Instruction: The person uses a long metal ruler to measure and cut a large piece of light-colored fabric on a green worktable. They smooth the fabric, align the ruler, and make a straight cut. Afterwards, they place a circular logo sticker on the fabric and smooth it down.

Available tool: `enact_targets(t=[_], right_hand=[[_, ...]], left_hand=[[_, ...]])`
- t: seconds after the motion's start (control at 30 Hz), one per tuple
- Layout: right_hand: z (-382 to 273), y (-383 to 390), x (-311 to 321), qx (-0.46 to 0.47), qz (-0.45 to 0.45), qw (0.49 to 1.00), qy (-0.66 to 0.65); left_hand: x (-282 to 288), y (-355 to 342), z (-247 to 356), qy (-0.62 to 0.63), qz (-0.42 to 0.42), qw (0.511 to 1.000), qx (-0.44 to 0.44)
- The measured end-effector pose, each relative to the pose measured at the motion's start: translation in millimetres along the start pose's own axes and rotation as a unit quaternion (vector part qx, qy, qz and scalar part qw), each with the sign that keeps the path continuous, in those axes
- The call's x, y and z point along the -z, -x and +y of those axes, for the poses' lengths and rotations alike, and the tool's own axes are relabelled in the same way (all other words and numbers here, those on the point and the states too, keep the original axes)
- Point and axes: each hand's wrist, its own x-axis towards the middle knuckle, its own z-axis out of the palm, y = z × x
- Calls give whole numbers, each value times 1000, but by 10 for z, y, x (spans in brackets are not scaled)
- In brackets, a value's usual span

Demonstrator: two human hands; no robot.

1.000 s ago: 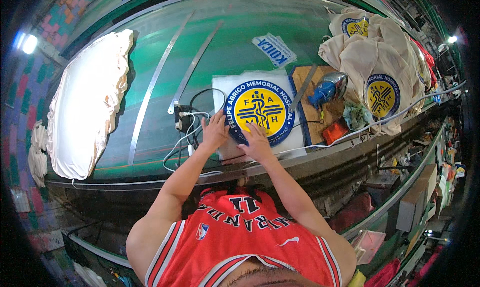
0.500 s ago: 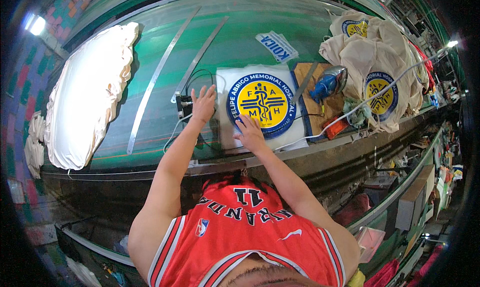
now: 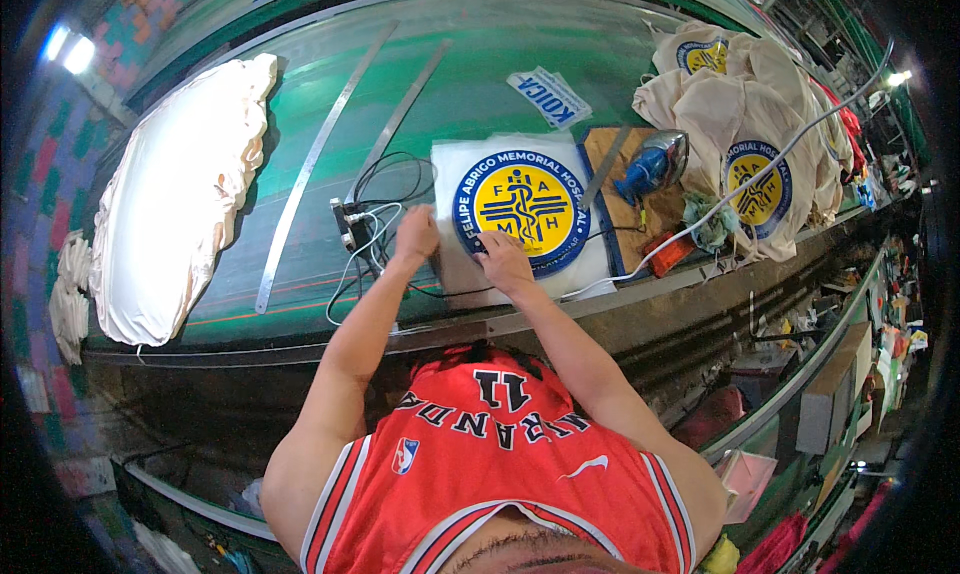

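Observation:
A stack of white sheets (image 3: 455,169) lies near the front edge of the green table, its top sheet carrying a round blue and yellow emblem (image 3: 493,195). My left hand (image 3: 417,234) is closed at the stack's left edge; whether its curled fingers pinch anything is hidden. On the lower left of the emblem, my right hand (image 3: 505,261) rests with its fingers stretched out and holds nothing. Left of my left hand sit a small black power strip (image 3: 349,224) and a tangle of black and white cords (image 3: 398,177).
Two long metal rulers (image 3: 318,179) lie farther left, before a white cloth-covered pad (image 3: 180,204). A clothes iron (image 3: 652,166) stands on a wooden board (image 3: 612,150) at right, beside printed cream fabric (image 3: 745,124). Blue-and-white printed slips (image 3: 550,98) lie behind the stack.
My left hand has drawn nearer to me and gone from spread fingers to closed. The power strip and cords have shifted left. My right hand's fingers have come closer together on the emblem.

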Motion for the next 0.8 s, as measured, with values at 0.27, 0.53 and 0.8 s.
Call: enact_targets(t=[0.27, 0.53, 0.8], right_hand=[[-39, 43, 76, 66, 43, 995, 66], [-12, -107, 145, 23, 73, 997, 26], [-123, -70, 386, 42, 148, 988, -4]], left_hand=[[-93, 436, 191, 214, -92, 966, 113], [55, 304, 440, 475, -180, 830, 232], [10, -87, 864, 500, -181, 813, 238]])
